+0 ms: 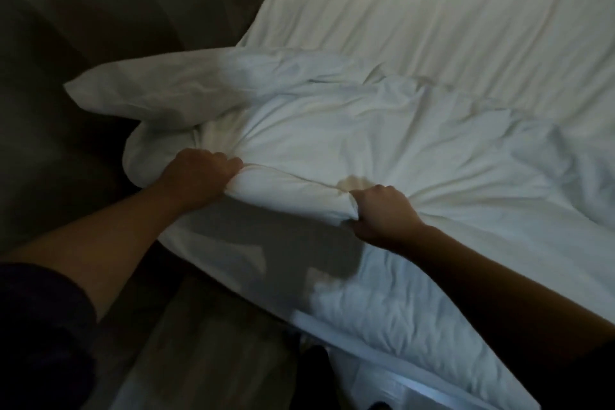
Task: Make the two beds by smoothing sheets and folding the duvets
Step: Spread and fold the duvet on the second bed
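You are holding the duvet [349, 130] with both hands, and it lies crumpled on the near part of the bed [432, 17], over the sheet [416, 10], which looks quite smooth at the far end. Your left hand [199, 173] is closed tight on a bunched edge of the duvet near the left side of the bed, and your right hand [382, 210] is closed on the same edge a little further to the right, so a short taut ridge of cloth runs between them. One loose corner [109, 90] of the duvet sticks out past the left side of the bed and hangs over the floor [50, 43]. To make this step well, I think you should first find the real edge, because now each hand seems to hold a thick bundle and not a single border. Move your hands apart along the edge until the cloth between them is flat, then lift and pull evenly with both, so the fold comes straight and not twisted. Bring the hanging corner onto the bed before you fold, otherwise it may drag and make the fold crooked. The room is dim, so check the wrinkles by touch also. A second bed does not show here.
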{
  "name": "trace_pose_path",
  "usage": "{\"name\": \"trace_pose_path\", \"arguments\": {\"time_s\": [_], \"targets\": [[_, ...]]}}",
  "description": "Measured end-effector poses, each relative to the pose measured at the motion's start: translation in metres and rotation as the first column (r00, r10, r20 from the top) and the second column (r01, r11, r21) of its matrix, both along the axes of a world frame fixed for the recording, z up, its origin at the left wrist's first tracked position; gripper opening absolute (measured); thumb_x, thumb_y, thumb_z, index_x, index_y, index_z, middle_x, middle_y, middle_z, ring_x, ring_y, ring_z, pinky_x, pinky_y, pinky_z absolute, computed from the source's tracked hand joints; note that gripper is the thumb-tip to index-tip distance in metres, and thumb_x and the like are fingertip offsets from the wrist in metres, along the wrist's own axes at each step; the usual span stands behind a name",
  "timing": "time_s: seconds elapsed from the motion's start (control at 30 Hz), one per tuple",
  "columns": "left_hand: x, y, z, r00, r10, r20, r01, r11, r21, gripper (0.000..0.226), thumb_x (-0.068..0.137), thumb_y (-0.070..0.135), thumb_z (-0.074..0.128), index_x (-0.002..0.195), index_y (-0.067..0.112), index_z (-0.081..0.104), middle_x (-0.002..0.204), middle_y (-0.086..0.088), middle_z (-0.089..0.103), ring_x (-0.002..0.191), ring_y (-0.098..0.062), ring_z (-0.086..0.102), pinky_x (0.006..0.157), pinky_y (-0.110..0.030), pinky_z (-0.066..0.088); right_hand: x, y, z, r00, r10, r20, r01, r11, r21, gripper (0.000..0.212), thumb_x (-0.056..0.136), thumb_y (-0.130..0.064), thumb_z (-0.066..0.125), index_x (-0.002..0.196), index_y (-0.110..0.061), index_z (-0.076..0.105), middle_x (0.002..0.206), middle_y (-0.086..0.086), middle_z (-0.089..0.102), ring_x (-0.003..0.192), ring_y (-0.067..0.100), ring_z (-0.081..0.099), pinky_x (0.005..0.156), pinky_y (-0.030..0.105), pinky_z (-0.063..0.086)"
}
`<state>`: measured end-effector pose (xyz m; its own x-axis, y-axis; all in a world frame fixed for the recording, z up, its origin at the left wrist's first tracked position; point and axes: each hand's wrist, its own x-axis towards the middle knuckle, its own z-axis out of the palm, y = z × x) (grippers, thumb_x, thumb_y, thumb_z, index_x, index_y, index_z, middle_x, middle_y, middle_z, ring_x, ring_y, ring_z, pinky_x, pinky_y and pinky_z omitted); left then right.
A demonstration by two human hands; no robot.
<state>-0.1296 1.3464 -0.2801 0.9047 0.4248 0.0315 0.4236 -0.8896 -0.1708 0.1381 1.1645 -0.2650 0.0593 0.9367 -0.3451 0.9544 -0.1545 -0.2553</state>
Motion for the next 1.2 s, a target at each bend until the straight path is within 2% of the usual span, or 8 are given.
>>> {"name": "trace_pose_path", "arguments": {"time_s": [0.3, 0.4, 0.47, 0.53, 0.67, 0.8, 1.0, 1.2], "targets": [[-0.064, -0.082, -0.045, 0.959, 0.145, -0.243, -0.166, 0.984, -0.066, 0.087, 0.022, 0.005, 0.095, 0.1, 0.012, 0.057, 0.069, -0.015, 0.063, 0.047, -0.029, 0.06, 0.037, -0.034, 0.048, -0.056, -0.08, -0.069, 0.978, 0.101, -0.183, -0.131, 0.979, -0.158, 0.042, 0.093, -0.03, 0.053, 0.132, -0.015, 0.048, 0.129, 0.011, 0.057, 0.115, 0.03, 0.057, 0.091, 0.034, 0.044], [-0.047, -0.103, -0.054, 0.872, 0.28, -0.401, -0.323, 0.946, -0.042, 0.089, 0.052, 0.015, 0.093, 0.128, 0.009, 0.046, 0.116, -0.023, 0.062, 0.096, -0.036, 0.066, 0.075, -0.054, 0.055, -0.062, -0.096, -0.109, 0.97, 0.119, -0.21, -0.182, 0.932, -0.313, 0.065, 0.09, -0.043, 0.058, 0.143, -0.013, 0.033, 0.147, 0.014, 0.036, 0.136, 0.032, 0.036, 0.107, 0.04, 0.034], [-0.038, -0.096, -0.057, 0.678, 0.336, -0.654, -0.559, 0.814, -0.161, 0.086, 0.084, 0.035, 0.07, 0.151, 0.018, 0.019, 0.154, -0.013, 0.023, 0.14, -0.03, 0.03, 0.111, -0.054, 0.027, -0.061, -0.093, -0.12, 0.965, 0.179, -0.192, -0.237, 0.908, -0.345, 0.075, 0.089, -0.056, 0.054, 0.145, -0.013, 0.03, 0.152, 0.017, 0.027, 0.142, 0.034, 0.025, 0.113, 0.045, 0.025], [-0.029, -0.074, -0.055, 0.553, 0.261, -0.791, -0.711, 0.643, -0.284, 0.09, 0.085, 0.045, 0.066, 0.153, 0.023, 0.011, 0.158, -0.009, 0.01, 0.145, -0.027, 0.014, 0.117, -0.045, 0.016, -0.054, -0.078, -0.116, 0.961, 0.177, -0.211, -0.244, 0.905, -0.348, 0.064, 0.094, -0.06, 0.043, 0.139, -0.014, 0.042, 0.144, 0.016, 0.041, 0.135, 0.032, 0.037, 0.109, 0.042, 0.03], [-0.011, -0.027, -0.043, 0.767, 0.538, -0.351, -0.642, 0.663, -0.385, 0.035, 0.085, 0.022, 0.059, 0.119, 0.013, 0.057, 0.12, -0.016, 0.06, 0.106, -0.033, 0.058, 0.085, -0.037, 0.047, -0.028, -0.016, -0.099, 0.991, -0.023, -0.134, 0.006, 0.992, -0.123, 0.032, 0.099, -0.038, 0.042, 0.12, -0.017, 0.052, 0.119, 0.009, 0.062, 0.11, 0.03, 0.059, 0.085, 0.036, 0.045], [0.005, 0.019, -0.028, 0.79, 0.606, 0.095, -0.575, 0.785, -0.229, 0.042, 0.084, 0.014, 0.061, 0.124, 0.006, 0.051, 0.094, -0.027, 0.065, 0.076, -0.044, 0.063, 0.064, -0.047, 0.051, -0.002, 0.058, -0.092, 0.914, -0.362, -0.182, 0.375, 0.926, 0.041, 0.046, 0.094, -0.02, 0.045, 0.139, -0.016, 0.034, 0.096, 0.012, 0.064, 0.088, 0.032, 0.064, 0.071, 0.037, 0.044], [0.042, 0.109, -0.043, 0.745, 0.666, -0.011, -0.629, 0.698, -0.341, 0.084, 0.091, 0.027, 0.057, 0.153, 0.038, 0.001, 0.106, -0.023, 0.062, 0.085, -0.04, 0.063, 0.072, -0.042, 0.048, 0.044, 0.15, -0.107, 0.8, -0.563, -0.208, 0.545, 0.826, -0.143, 0.076, 0.091, -0.02, 0.049, 0.154, -0.029, 0.006, 0.093, 0.011, 0.058, 0.078, 0.032, 0.061, 0.072, 0.043, 0.054], [0.083, 0.164, -0.081, 0.744, 0.656, -0.125, -0.651, 0.671, -0.353, 0.006, 0.092, 0.01, 0.045, 0.096, 0.01, 0.05, 0.099, -0.025, 0.061, 0.086, -0.037, 0.06, 0.065, -0.038, 0.042, 0.06, 0.17, -0.127, 0.738, -0.608, -0.292, 0.573, 0.794, -0.203, 0.03, 0.084, -0.026, 0.06, 0.107, -0.011, 0.049, 0.089, 0.01, 0.066, 0.083, 0.034, 0.067, 0.074, 0.045, 0.057]]}}
